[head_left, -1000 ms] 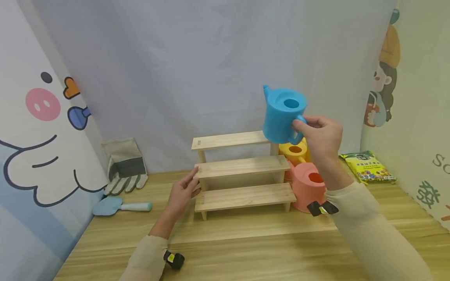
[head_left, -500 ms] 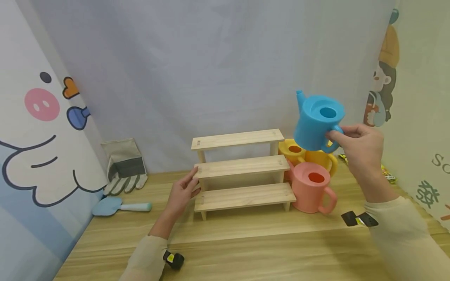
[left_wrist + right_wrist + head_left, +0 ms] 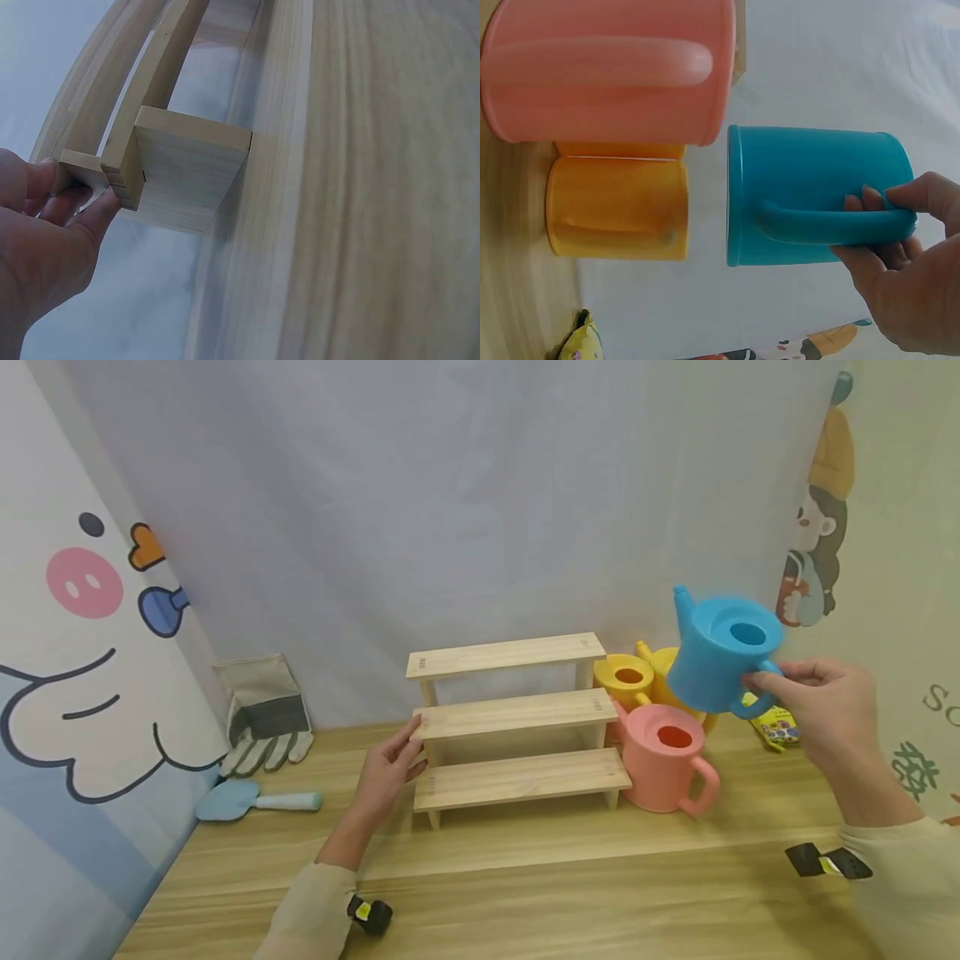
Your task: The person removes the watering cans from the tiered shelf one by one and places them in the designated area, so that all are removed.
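A blue watering can [image 3: 708, 664] hangs in the air at the right, tilted a little. My right hand [image 3: 836, 722] grips it by the handle, fingers curled round the loop in the right wrist view. A three-step wooden plant stand [image 3: 517, 714] stands on the table. At its left end my left hand [image 3: 386, 774] holds the middle step, thumb and fingertips on the wood in the left wrist view. Just right of the stand sits a pink watering can [image 3: 658, 768]. Behind it are two yellow watering cans [image 3: 618, 697], one partly hidden by the blue can.
A blue hand trowel [image 3: 232, 800] lies at the left, below a pair of grey-white gloves [image 3: 268, 710] leaning on the curtain. A yellow printed bag [image 3: 774, 727] lies at the back right, partly covered by the blue can and right hand. Printed wall panels border both sides.
My right hand has carried the blue watering can to the right and downward, from above the stand's right end to over the yellow cans. The left hand stays on the stand.
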The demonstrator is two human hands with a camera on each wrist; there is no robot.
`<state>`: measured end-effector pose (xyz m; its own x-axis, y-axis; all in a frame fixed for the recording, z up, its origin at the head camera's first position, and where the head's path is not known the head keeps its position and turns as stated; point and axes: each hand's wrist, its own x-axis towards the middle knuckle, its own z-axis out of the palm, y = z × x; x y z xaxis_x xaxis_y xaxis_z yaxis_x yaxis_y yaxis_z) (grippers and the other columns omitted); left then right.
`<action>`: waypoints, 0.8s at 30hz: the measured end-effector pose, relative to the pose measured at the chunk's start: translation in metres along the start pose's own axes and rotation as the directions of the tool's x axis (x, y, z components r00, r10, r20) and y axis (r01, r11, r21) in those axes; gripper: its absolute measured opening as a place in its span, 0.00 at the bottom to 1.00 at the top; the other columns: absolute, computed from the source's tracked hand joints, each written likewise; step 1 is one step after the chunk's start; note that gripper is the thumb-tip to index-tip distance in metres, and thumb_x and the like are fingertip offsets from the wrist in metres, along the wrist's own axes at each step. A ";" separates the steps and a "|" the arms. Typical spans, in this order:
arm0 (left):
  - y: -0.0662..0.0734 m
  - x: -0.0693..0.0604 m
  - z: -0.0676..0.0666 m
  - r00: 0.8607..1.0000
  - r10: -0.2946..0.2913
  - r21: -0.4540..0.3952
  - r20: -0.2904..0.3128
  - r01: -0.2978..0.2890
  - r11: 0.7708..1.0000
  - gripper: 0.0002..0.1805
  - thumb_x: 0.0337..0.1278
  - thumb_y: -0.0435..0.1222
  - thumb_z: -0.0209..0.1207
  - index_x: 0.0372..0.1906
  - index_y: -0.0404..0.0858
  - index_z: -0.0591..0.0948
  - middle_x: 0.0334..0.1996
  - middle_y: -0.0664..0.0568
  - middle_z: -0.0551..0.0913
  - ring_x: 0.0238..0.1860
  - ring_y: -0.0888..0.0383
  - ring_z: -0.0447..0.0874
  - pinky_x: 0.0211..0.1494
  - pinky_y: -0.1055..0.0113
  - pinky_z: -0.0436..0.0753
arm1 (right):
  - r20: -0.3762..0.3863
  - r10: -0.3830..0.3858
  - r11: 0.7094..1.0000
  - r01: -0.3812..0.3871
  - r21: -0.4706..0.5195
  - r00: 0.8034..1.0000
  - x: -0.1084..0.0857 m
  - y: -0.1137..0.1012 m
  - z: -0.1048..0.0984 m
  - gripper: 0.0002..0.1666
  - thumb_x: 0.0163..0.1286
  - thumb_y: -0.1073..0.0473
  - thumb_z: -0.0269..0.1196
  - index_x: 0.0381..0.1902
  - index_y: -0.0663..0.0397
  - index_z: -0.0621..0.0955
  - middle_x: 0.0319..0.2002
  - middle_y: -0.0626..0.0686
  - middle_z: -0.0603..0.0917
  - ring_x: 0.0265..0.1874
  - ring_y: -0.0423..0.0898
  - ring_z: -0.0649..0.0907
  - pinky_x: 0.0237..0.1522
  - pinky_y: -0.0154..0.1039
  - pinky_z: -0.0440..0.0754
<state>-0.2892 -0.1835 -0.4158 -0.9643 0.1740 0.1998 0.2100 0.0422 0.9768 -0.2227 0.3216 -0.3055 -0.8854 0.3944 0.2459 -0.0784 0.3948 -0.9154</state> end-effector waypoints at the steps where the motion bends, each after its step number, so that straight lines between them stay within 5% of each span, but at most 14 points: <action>1: 0.000 0.000 0.000 1.000 0.001 -0.003 0.001 -0.001 1.000 0.27 0.80 0.35 0.47 0.78 0.39 0.61 0.77 0.45 0.55 0.74 0.46 0.59 0.66 0.56 0.76 | 0.018 0.015 1.000 -0.015 0.004 1.000 0.000 0.003 -0.002 0.14 0.63 0.47 0.73 0.36 0.51 0.87 0.26 0.30 0.84 0.37 0.32 0.79 0.45 0.37 0.77; 5: 0.000 -0.001 -0.001 1.000 0.005 -0.006 0.013 -0.005 1.000 0.27 0.80 0.34 0.47 0.78 0.39 0.60 0.77 0.45 0.55 0.74 0.46 0.58 0.66 0.55 0.76 | 0.060 0.041 0.999 -0.041 -0.001 0.997 -0.002 0.016 -0.010 0.14 0.64 0.46 0.72 0.34 0.51 0.88 0.24 0.30 0.84 0.35 0.27 0.79 0.58 0.58 0.73; 7: 0.000 -0.001 -0.001 1.000 0.006 -0.008 0.014 -0.006 1.000 0.28 0.80 0.35 0.47 0.78 0.39 0.60 0.77 0.45 0.54 0.75 0.47 0.58 0.66 0.56 0.76 | 0.062 0.015 1.000 -0.015 -0.006 0.998 -0.002 0.020 -0.014 0.12 0.64 0.48 0.72 0.32 0.50 0.88 0.24 0.31 0.85 0.33 0.26 0.80 0.58 0.53 0.78; 10: 0.000 0.000 -0.001 1.000 0.006 -0.005 0.010 -0.006 1.000 0.28 0.80 0.35 0.47 0.78 0.39 0.60 0.77 0.45 0.55 0.74 0.47 0.58 0.66 0.57 0.76 | 0.059 -0.037 0.999 0.037 0.012 0.998 -0.003 0.026 -0.020 0.08 0.65 0.54 0.72 0.30 0.50 0.87 0.24 0.33 0.86 0.31 0.26 0.81 0.44 0.33 0.84; 13: 0.001 0.000 0.000 1.000 0.007 0.001 0.008 -0.007 1.000 0.27 0.80 0.35 0.47 0.78 0.39 0.60 0.77 0.45 0.55 0.74 0.46 0.59 0.65 0.57 0.77 | 0.058 -0.074 0.997 0.074 -0.007 0.996 -0.004 0.030 -0.027 0.08 0.65 0.56 0.72 0.31 0.54 0.87 0.24 0.34 0.86 0.32 0.26 0.81 0.30 0.22 0.78; 15: 0.001 0.000 -0.001 1.000 0.009 0.002 0.011 -0.009 1.000 0.27 0.80 0.34 0.47 0.78 0.40 0.60 0.77 0.44 0.55 0.74 0.45 0.59 0.66 0.57 0.76 | 0.074 -0.069 0.997 0.070 -0.014 0.995 -0.005 0.033 -0.029 0.12 0.66 0.56 0.72 0.33 0.60 0.86 0.25 0.34 0.86 0.35 0.26 0.78 0.46 0.33 0.84; 18: 0.001 -0.001 -0.001 1.000 0.012 0.005 0.018 -0.012 1.000 0.27 0.80 0.34 0.46 0.78 0.40 0.60 0.77 0.44 0.55 0.74 0.44 0.58 0.66 0.56 0.76 | 0.104 -0.053 0.997 0.058 -0.044 0.993 -0.007 0.038 -0.030 0.19 0.66 0.52 0.71 0.36 0.67 0.84 0.26 0.33 0.86 0.39 0.29 0.74 0.66 0.63 0.70; 20: 0.001 -0.001 -0.001 1.000 0.011 0.006 0.020 -0.011 1.000 0.28 0.80 0.34 0.46 0.78 0.40 0.60 0.77 0.44 0.55 0.74 0.44 0.58 0.66 0.56 0.76 | 0.122 -0.038 0.998 0.043 -0.039 0.992 -0.008 0.041 -0.030 0.23 0.66 0.51 0.71 0.38 0.71 0.83 0.26 0.33 0.85 0.41 0.31 0.71 0.65 0.78 0.55; 24: 0.000 0.000 -0.001 1.000 0.010 0.007 0.021 -0.010 1.000 0.28 0.80 0.35 0.47 0.78 0.40 0.60 0.77 0.44 0.55 0.74 0.44 0.59 0.66 0.55 0.76 | 0.132 -0.045 0.997 0.054 -0.062 0.990 -0.008 0.048 -0.030 0.24 0.65 0.52 0.72 0.38 0.73 0.82 0.28 0.31 0.83 0.42 0.32 0.70 0.64 0.79 0.55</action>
<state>-0.2894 -0.1846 -0.4158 -0.9585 0.1951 0.2078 0.2208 0.0474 0.9742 -0.2051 0.3624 -0.3413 -0.9338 0.2628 0.2429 -0.0976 0.4658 -0.8795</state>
